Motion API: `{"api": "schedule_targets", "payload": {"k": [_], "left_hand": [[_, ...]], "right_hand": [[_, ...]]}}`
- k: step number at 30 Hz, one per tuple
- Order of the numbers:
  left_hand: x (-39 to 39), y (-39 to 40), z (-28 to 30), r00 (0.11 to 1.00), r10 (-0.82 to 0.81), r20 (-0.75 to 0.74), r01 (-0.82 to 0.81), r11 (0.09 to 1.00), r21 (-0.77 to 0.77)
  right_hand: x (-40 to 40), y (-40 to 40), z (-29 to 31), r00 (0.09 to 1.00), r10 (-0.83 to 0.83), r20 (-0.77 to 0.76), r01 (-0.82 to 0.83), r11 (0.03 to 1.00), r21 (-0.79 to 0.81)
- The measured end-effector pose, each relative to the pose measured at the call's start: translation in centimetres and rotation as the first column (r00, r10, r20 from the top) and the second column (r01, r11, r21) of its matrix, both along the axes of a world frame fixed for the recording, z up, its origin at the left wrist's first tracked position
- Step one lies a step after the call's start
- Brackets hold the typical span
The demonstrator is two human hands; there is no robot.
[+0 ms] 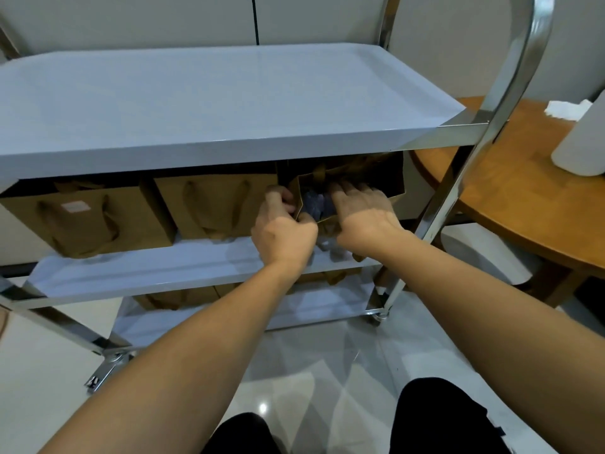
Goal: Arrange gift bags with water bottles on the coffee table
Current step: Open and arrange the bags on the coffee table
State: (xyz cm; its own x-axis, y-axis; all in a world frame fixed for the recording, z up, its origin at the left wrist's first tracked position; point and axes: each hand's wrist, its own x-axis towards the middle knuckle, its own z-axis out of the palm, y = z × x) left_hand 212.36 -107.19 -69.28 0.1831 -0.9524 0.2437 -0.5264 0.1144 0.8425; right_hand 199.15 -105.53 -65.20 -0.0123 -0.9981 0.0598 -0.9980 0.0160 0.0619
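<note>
Both hands work at the open gift bag (347,188) at the right end of the cart's middle shelf (196,267): the left hand (283,229) pinches the bag's near rim, and the right hand (361,209) reaches inside with fingers hidden, so its hold I cannot tell. I judge the step is taking this bag out. The top shelf (209,103) sits low above and the right post (438,204) stands just beside, so it must come straight toward the near edge, then over to the wooden table (510,204).

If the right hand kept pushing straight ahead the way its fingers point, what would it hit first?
Probably the dark crinkly contents inside the open brown paper gift bag; the right hand already reaches into its mouth. Depth there is unclear.
</note>
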Motion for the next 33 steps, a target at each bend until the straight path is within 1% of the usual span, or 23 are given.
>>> {"api": "schedule_targets", "payload": {"k": [1, 3, 5, 7, 9, 11, 13, 16, 19, 20, 22, 24, 26, 27, 28, 29, 31, 32, 33], "left_hand": [[-0.1, 0.0, -0.1, 1.0, 0.003, -0.002, -0.003, 1.0, 0.001], [-0.4, 0.5, 0.0, 0.999, 0.038, 0.022, -0.039, 0.999, 0.027], [-0.7, 1.1, 0.8, 0.99, 0.07, 0.122, -0.08, 0.994, 0.078], [-0.5, 1.4, 1.9, 0.971, 0.059, 0.234, -0.102, 0.978, 0.18], [0.0, 1.9, 3.3, 0.961, 0.013, 0.277, -0.094, 0.954, 0.283], [0.3, 3.1, 4.6, 0.969, -0.017, 0.248, -0.072, 0.935, 0.347], [0.4, 4.7, 5.5, 0.981, -0.021, 0.192, -0.052, 0.928, 0.368], [0.3, 6.5, 6.4, 0.991, -0.01, 0.134, -0.042, 0.925, 0.378], [0.3, 7.6, 7.5, 0.995, -0.001, 0.096, -0.04, 0.907, 0.419], [0.3, 7.7, 7.9, 0.995, 0.006, 0.095, -0.047, 0.897, 0.44], [0.4, 7.9, 8.7, 0.995, 0.017, 0.097, -0.062, 0.875, 0.48], [0.5, 8.0, 9.5, 0.994, 0.012, 0.106, -0.065, 0.858, 0.509], [0.6, 8.2, 10.3, 0.993, 0.006, 0.119, -0.069, 0.842, 0.535], [0.6, 8.3, 10.8, 0.992, 0.01, 0.123, -0.076, 0.833, 0.547], [0.6, 8.4, 11.2, 0.992, 0.016, 0.129, -0.086, 0.824, 0.56], [0.6, 8.5, 11.6, 0.991, 0.021, 0.133, -0.094, 0.814, 0.574], [0.5, 8.5, 12.7, 0.991, 0.013, 0.137, -0.094, 0.789, 0.607], [0.4, 8.5, 13.4, 0.99, 0.002, 0.138, -0.089, 0.772, 0.629], [0.3, 8.3, 14.3, 0.99, -0.008, 0.143, -0.088, 0.756, 0.649]], "right_hand": [[0.3, -0.4, -0.1, 0.999, -0.035, -0.02, 0.036, 0.998, 0.045], [0.9, -0.8, -0.1, 0.997, -0.072, -0.004, 0.072, 0.994, 0.081], [1.1, -0.3, 0.0, 0.996, -0.069, 0.057, 0.063, 0.993, 0.101], [0.9, 1.2, -0.2, 0.99, -0.065, 0.128, 0.043, 0.985, 0.168], [0.7, 2.7, -0.1, 0.989, -0.08, 0.126, 0.047, 0.968, 0.247], [0.5, 4.2, 0.1, 0.992, -0.075, 0.106, 0.044, 0.962, 0.27], [0.3, 5.7, 0.6, 0.99, -0.076, 0.121, 0.043, 0.966, 0.254], [0.2, 7.7, 1.5, 0.985, -0.053, 0.166, 0.017, 0.977, 0.211], [0.2, 9.2, 2.4, 0.973, -0.005, 0.229, -0.06, 0.959, 0.277], [0.2, 9.7, 2.7, 0.966, 0.0, 0.26, -0.073, 0.959, 0.273], [0.1, 10.6, 3.4, 0.937, -0.02, 0.349, -0.05, 0.98, 0.191], [0.0, 11.3, 4.2, 0.895, -0.064, 0.441, 0.034, 0.997, 0.076], [0.0, 11.6, 5.6, 0.814, -0.094, 0.574, 0.129, 0.991, -0.019], [0.1, 11.4, 6.5, 0.758, -0.096, 0.645, 0.181, 0.981, -0.067], [0.3, 11.1, 7.6, 0.685, -0.116, 0.719, 0.245, 0.966, -0.078], [0.6, 10.8, 8.7, 0.591, -0.156, 0.792, 0.313, 0.949, -0.047], [1.5, 9.7, 10.7, 0.342, -0.245, 0.907, 0.412, 0.907, 0.089], [2.0, 9.2, 11.6, 0.222, -0.273, 0.936, 0.439, 0.885, 0.154], [2.5, 8.6, 12.5, 0.139, -0.283, 0.949, 0.458, 0.868, 0.192]]}}
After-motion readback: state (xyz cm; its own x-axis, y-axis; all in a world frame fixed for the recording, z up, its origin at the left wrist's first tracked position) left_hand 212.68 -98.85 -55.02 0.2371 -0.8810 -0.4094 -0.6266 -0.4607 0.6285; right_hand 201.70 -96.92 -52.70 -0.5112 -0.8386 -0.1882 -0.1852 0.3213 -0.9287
